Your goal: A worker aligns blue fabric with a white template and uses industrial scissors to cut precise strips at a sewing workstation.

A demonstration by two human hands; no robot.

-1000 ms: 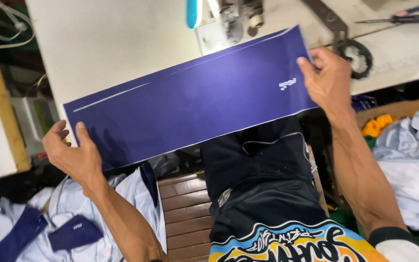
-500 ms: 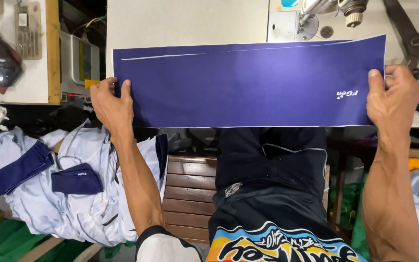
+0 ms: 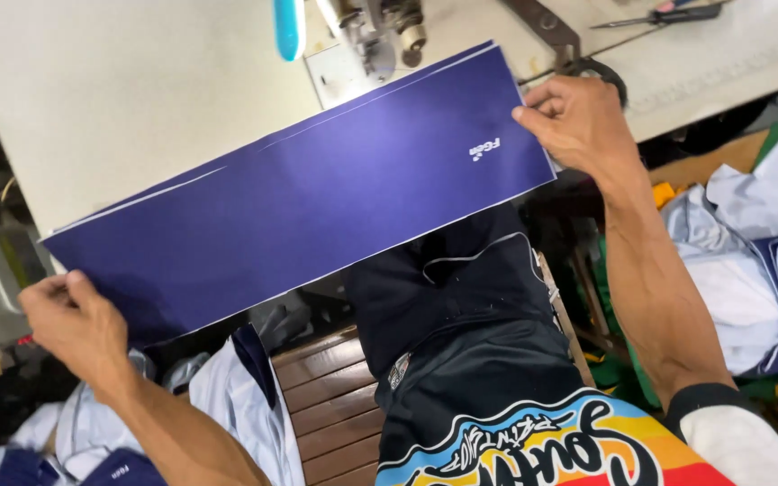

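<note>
Head view: my left hand [image 3: 74, 326] and right hand [image 3: 578, 121] pinch opposite ends of the long navy fabric strip [image 3: 308, 207], fingers closed on its edges.

1. Long navy fabric strip [image 3: 308, 207] stretched taut and tilted, right end farther, over the white bench [image 3: 137, 90].
2. Left hand [image 3: 74, 328] pinching the near-left end; right hand [image 3: 578, 121] gripping the far-right end.
3. Sewing machine head [image 3: 375, 27] just beyond the strip.
4. Pale garments [image 3: 740, 234] heaped at right.
</note>
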